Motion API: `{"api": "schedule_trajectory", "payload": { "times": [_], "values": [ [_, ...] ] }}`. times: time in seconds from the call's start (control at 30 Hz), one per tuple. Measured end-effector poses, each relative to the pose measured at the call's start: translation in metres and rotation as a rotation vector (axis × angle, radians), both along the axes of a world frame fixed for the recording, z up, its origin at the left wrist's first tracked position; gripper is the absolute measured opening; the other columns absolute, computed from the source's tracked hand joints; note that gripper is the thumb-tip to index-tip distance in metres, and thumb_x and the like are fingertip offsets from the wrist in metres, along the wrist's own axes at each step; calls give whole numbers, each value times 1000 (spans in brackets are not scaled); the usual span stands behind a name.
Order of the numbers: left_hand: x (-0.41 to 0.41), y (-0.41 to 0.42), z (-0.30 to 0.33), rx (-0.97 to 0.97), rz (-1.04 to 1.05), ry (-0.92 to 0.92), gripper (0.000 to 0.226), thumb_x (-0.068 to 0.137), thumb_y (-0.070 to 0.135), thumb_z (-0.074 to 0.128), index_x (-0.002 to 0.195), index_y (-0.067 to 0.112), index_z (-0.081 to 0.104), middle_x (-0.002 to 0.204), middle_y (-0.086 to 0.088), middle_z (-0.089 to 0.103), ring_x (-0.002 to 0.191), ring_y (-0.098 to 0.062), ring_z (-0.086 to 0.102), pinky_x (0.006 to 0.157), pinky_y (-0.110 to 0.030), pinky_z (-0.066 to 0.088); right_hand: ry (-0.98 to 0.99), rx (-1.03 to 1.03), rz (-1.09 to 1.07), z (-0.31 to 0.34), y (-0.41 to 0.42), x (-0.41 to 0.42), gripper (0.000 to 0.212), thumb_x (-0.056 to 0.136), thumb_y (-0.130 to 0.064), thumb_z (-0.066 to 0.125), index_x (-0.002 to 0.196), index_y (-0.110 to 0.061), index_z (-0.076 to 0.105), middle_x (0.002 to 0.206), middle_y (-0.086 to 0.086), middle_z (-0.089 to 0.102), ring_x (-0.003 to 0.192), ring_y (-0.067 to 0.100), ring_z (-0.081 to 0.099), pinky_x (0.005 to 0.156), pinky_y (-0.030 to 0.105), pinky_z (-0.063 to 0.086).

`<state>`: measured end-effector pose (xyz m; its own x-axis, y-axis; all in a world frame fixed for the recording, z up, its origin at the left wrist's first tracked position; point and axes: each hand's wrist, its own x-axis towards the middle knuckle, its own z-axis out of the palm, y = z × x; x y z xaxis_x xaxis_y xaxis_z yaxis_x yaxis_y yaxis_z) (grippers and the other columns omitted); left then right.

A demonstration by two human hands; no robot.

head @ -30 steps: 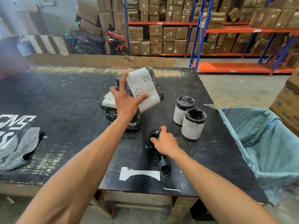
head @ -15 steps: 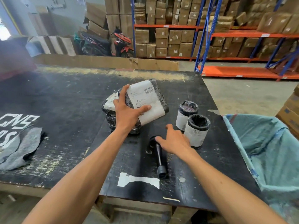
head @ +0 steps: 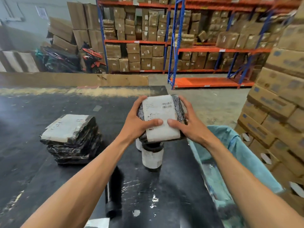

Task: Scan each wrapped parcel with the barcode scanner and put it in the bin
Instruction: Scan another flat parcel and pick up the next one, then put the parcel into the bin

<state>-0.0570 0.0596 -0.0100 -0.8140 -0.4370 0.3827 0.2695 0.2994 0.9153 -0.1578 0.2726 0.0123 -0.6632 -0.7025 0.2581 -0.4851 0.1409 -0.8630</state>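
Observation:
Both hands hold one black-wrapped parcel (head: 160,116) with a white label and barcode, lifted above the black table (head: 32,112) near its right side. My left hand (head: 138,122) grips its left edge and my right hand (head: 189,124) its right edge, thumbs on the label. A second black-wrapped parcel (head: 70,139) with a white label lies on the table to the left. Two small round wrapped parcels (head: 152,157) stand under the held one, the rear one mostly hidden. The black barcode scanner (head: 114,195) lies on the table between my forearms. The bin with a teal liner (head: 230,153) stands at the table's right.
Stacked cardboard boxes (head: 279,112) rise at the right beside the bin. Blue and orange racks (head: 181,50) full of cartons fill the background, with motorbikes (head: 92,60) at the back left. A long cardboard sheet (head: 74,79) borders the table's far edge.
My right hand left the scanner on the table and joined the left on the parcel. The parcel has been lifted off the other one and carried right, towards the bin.

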Motion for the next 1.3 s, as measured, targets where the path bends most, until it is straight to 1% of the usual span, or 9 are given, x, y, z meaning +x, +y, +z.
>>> {"api": "schedule_trajectory", "payload": {
  "times": [0.13,0.3,0.4,0.47,0.53,0.63,1.03,1.13,1.3],
  "values": [
    [-58,51,-1,6,-98,-41,90,67,30,96,141,47,47,122,31,63,112,4,63,84,-16,55,15,-13,-51,-4,53,-46,92,94,-27,81,156,-52,17,156,-18,41,136,-12,47,104,5,39],
    [-124,116,-10,45,-149,-153,78,87,48,77,143,62,25,116,52,55,113,18,58,82,-3,47,-41,-43,-137,-29,116,-107,87,93,-11,80,161,-32,31,146,-21,49,125,-14,55,106,12,45],
    [-158,145,-34,48,-73,-241,44,93,66,57,123,81,30,101,54,57,95,28,55,78,-4,46,-98,-32,-198,-57,149,-141,87,92,-9,80,162,-28,32,147,-11,52,134,10,56,115,31,44],
    [-173,160,-60,43,-18,-344,49,93,73,48,139,67,33,119,32,63,102,18,56,93,-18,40,-144,2,-231,-79,171,-163,89,91,-15,83,162,-31,32,145,-12,53,134,16,55,113,34,44],
    [-182,170,-89,-31,-2,-477,79,96,71,43,161,31,21,153,2,44,135,-7,44,110,-27,31,-193,55,-255,-106,190,-182,91,89,-20,84,163,-32,32,146,-11,52,134,15,53,108,29,42],
    [-192,174,-133,-280,13,-636,81,101,61,43,163,18,15,166,-13,17,153,-26,15,124,-37,16,-270,166,-230,-152,204,-203,90,90,-18,85,162,-33,33,150,-5,50,133,15,52,106,26,39],
    [-227,150,-193,-785,68,-792,70,109,40,24,161,5,-7,169,-12,-15,157,-21,-9,126,-36,-8,-558,424,-65,-318,162,-230,90,90,-6,82,163,-29,34,153,0,52,135,13,51,106,15,38],
    [-227,150,-193,-803,73,-789,69,110,37,25,161,4,-6,169,-11,-15,157,-20,-11,126,-36,-8,-615,403,-87,-339,145,-233,93,90,-12,83,164,-37,32,147,-7,52,131,9,49,85,-3,38],
    [-227,148,-198,-817,80,-786,69,109,37,25,161,6,-7,169,-9,-15,156,-18,-13,127,-37,-6,-707,471,-75,-364,122,-243,98,97,-25,77,166,-51,13,156,-8,45,143,12,40,116,30,32]
  ]
}}
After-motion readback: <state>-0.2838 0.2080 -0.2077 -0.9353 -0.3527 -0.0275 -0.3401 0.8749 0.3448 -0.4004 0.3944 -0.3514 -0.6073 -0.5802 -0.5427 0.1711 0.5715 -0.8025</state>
